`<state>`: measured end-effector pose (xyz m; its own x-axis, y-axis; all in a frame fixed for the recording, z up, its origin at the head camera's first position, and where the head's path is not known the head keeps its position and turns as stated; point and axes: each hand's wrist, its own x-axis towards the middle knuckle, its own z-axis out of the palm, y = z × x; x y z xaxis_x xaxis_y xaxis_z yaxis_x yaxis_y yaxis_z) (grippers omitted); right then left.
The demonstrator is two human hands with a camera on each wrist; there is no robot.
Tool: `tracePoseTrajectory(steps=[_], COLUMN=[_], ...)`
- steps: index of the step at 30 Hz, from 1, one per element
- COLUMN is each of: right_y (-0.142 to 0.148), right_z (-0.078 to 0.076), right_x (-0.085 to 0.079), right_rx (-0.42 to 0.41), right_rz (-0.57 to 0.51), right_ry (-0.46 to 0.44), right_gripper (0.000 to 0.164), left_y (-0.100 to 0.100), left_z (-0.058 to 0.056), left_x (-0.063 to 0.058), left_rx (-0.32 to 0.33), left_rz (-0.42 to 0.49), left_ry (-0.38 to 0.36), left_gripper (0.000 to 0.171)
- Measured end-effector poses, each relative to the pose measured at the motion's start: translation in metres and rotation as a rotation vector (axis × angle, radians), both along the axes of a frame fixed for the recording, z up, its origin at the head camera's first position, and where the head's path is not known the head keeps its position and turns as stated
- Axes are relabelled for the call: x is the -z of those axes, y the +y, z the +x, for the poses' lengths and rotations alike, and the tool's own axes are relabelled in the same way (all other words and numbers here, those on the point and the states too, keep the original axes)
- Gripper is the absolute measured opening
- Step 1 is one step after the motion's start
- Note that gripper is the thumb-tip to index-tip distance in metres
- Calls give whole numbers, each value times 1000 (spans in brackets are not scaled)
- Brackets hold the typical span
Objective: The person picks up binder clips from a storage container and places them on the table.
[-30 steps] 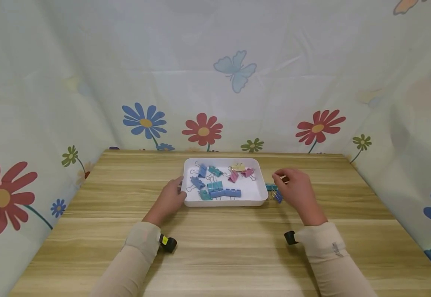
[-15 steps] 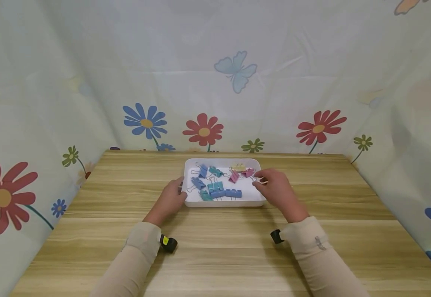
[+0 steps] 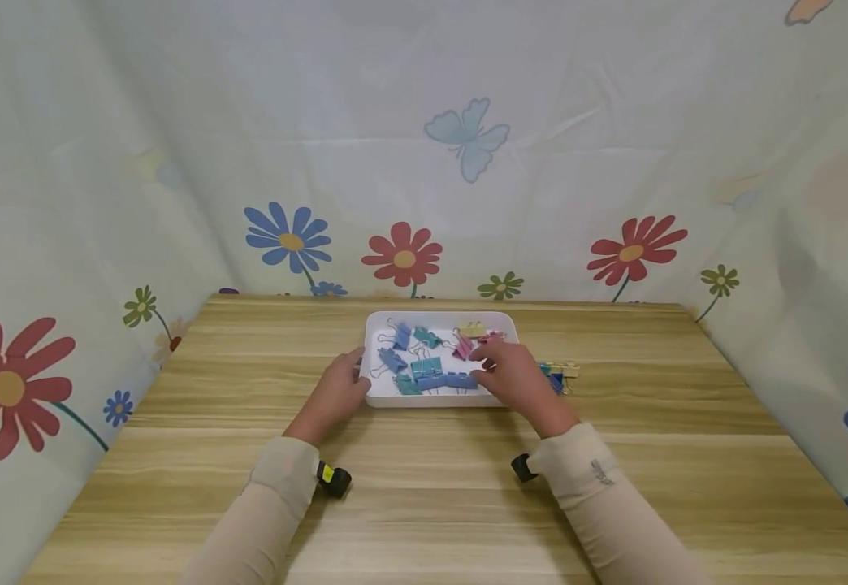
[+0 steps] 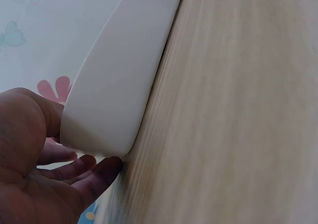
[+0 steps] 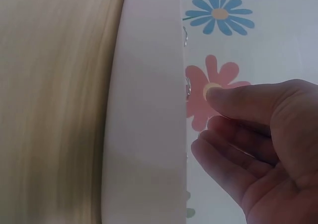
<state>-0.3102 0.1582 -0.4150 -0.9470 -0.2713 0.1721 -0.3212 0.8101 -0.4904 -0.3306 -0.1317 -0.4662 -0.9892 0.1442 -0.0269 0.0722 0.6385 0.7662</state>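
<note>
A shallow white tray (image 3: 439, 400) holds several binder clips. Blue clips (image 3: 460, 380) and teal clips (image 3: 426, 367) lie mostly in its left and front part, with a yellow clip (image 3: 472, 329) and pink clips (image 3: 462, 346) towards the back right. My left hand (image 3: 332, 396) grips the tray's left end, thumb at the rim and fingers against the end wall in the left wrist view. Over the tray's right part hovers my right hand (image 3: 515, 375). In the right wrist view its thumb and fingers (image 5: 213, 159) stand apart, with nothing visible between them; it partly covers a pink clip.
More binder clips lie on the wooden table (image 3: 424, 504) just right of the tray, a yellow one (image 3: 564, 370) and a blue one (image 3: 557, 383) among them, partly behind my right hand. A flower-printed cloth (image 3: 541, 187) hangs around the table's back and sides.
My right hand has moved left, from above the clips beside the tray to over the tray's right part. Clips on the table show again behind it. My left hand has stayed at the tray.
</note>
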Motion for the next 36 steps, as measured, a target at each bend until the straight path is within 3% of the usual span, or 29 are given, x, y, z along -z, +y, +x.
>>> tracePoseTrajectory(steps=[10,25,36], right_y=[-16,-28,-27], right_z=[-3,-8,-7], right_x=[9,17,17], right_rx=[-18,-3,29], right_rz=[13,129,133], right_ry=[-70,-41,-33], right_gripper=[21,14,13], left_y=[1,0,0], left_z=[0,-1,0], left_x=[0,1,0], left_rx=[5,3,2], left_rz=[6,-6,4], left_ry=[-5,18,-2], left_gripper=[64,63,63])
